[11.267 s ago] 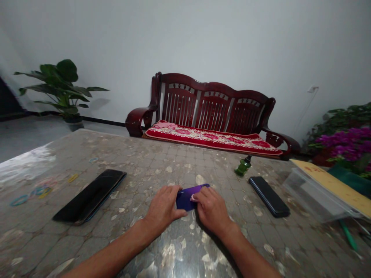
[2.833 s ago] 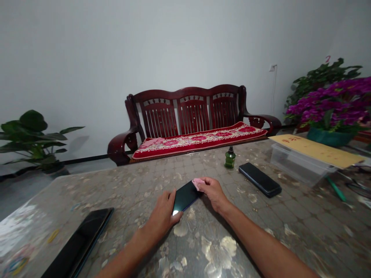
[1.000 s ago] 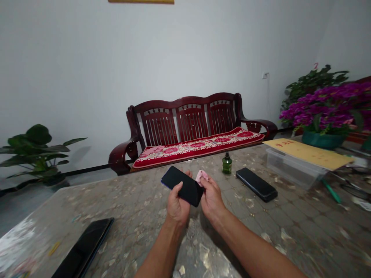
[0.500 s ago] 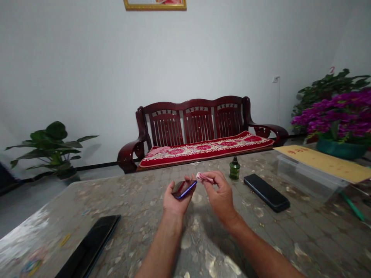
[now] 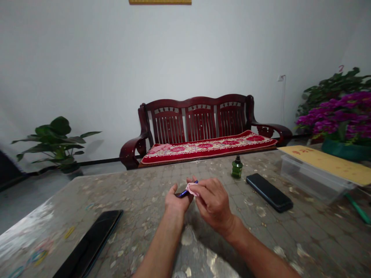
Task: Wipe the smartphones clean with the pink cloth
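My left hand point(image 5: 177, 201) holds a phone point(image 5: 182, 194) with a blue edge, tilted so that mostly its side shows. Pinched in my right hand point(image 5: 213, 200) is a small pink cloth point(image 5: 192, 188), which lies against the phone's blue edge. My right fingers partly cover the cloth and the phone's far end. Beyond my right hand stands a small dark green bottle point(image 5: 237, 168) with a black top. To the right of it a black phone point(image 5: 269, 192) lies on the table.
A larger black device point(image 5: 89, 243) lies on the patterned table point(image 5: 139, 200) at left, near some coloured bands point(image 5: 37, 256). At right are a clear plastic box point(image 5: 315, 181) under a yellow envelope point(image 5: 327, 164), a green pen-like stick point(image 5: 358, 208) and purple flowers point(image 5: 342, 116). A wooden bench point(image 5: 199, 119) stands behind.
My right hand has moved left, bringing the pink cloth onto the phone's edge. The phone is tilted more, so its screen no longer shows. The view has shifted slightly.
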A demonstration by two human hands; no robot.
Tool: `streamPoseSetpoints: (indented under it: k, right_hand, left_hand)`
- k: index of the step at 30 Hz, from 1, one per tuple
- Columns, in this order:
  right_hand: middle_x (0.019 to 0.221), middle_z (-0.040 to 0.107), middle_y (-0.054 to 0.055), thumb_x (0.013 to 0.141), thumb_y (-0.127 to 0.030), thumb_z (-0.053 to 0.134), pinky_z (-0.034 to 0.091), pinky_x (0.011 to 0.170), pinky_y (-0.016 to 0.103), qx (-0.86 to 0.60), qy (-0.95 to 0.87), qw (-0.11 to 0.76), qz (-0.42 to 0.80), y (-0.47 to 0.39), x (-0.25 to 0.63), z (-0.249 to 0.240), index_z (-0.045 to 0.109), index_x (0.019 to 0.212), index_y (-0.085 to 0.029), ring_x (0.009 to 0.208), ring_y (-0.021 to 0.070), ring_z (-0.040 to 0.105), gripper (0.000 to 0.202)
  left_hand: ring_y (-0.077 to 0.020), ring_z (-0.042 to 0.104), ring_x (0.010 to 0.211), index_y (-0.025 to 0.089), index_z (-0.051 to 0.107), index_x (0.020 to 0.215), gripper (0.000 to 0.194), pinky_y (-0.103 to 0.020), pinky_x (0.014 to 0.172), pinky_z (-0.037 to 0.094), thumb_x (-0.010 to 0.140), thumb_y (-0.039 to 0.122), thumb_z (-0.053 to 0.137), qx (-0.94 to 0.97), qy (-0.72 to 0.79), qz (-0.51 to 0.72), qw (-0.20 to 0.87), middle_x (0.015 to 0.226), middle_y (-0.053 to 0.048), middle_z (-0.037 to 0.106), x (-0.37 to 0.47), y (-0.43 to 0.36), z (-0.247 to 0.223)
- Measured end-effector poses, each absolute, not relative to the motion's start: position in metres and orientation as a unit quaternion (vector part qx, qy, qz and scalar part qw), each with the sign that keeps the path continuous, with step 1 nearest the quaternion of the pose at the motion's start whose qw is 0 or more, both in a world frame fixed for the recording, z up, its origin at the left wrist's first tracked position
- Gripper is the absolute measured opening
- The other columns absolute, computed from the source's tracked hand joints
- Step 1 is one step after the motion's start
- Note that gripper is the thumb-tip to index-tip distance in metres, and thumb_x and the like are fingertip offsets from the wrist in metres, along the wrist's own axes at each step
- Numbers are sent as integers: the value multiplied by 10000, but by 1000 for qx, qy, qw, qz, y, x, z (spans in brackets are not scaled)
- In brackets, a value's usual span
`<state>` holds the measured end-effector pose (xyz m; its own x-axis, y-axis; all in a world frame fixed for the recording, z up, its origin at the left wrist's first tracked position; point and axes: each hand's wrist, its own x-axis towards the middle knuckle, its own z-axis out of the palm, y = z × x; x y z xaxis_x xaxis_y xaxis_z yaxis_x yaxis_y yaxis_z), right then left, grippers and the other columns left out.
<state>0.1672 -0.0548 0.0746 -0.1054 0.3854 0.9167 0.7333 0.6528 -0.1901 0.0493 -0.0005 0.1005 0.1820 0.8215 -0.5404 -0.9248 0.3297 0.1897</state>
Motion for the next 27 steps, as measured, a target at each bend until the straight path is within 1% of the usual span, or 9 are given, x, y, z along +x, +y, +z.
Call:
streamPoseSetpoints:
  k: [3,5,10,14,19,24,27]
  right_hand:
    - [856,680,50,940,-109,547,426,729,351,-395,-713,550,-180,-53,170,75,707,1017,-203,816,202,550,201]
    - [848,675,50,940,-103,546,425,725,350,-396,-712,551,-182,-52,171,74,706,1014,-195,812,202,551,198]
    - [916,701,49,925,-95,554,439,752,350,-358,-741,541,-175,-54,169,70,699,1059,-213,865,202,577,231]
    - [896,704,41,927,-95,550,434,750,352,-384,-724,544,-179,-54,170,70,706,1057,-230,848,198,576,244]
    - [927,711,47,939,-120,565,430,755,353,-357,-750,529,-175,-55,168,68,698,1064,-215,866,201,578,205]
    - [890,700,42,947,-122,552,413,747,348,-391,-725,536,-186,-55,168,68,702,1034,-227,850,202,561,203]
    - [896,704,44,948,-129,551,411,740,347,-375,-740,529,-180,-56,166,68,702,1030,-227,845,198,567,198]
  left_hand:
    - [-234,627,621,24,473,1252,415,-377,473,589,927,234,325,-121,287,535,785,898,-140,591,49,1,100]
    - [-229,622,611,46,478,1241,404,-378,474,588,929,245,315,-131,285,527,790,884,-127,591,49,2,98]
    - [-256,644,654,31,493,1221,412,-383,501,595,914,252,327,-142,276,519,796,859,-130,591,47,4,95]
    - [-232,621,612,43,494,1228,417,-360,486,580,910,246,315,-150,270,525,793,853,-120,597,47,3,97]
    - [-254,637,618,17,489,1233,438,-379,478,578,913,263,317,-151,271,524,793,830,-116,575,47,2,98]
    - [-226,616,594,34,503,1199,413,-355,482,578,921,267,306,-156,269,531,788,788,-81,545,45,3,95]
    - [-240,624,613,28,512,1177,404,-359,481,571,912,270,324,-155,275,532,786,803,-100,561,45,4,93]
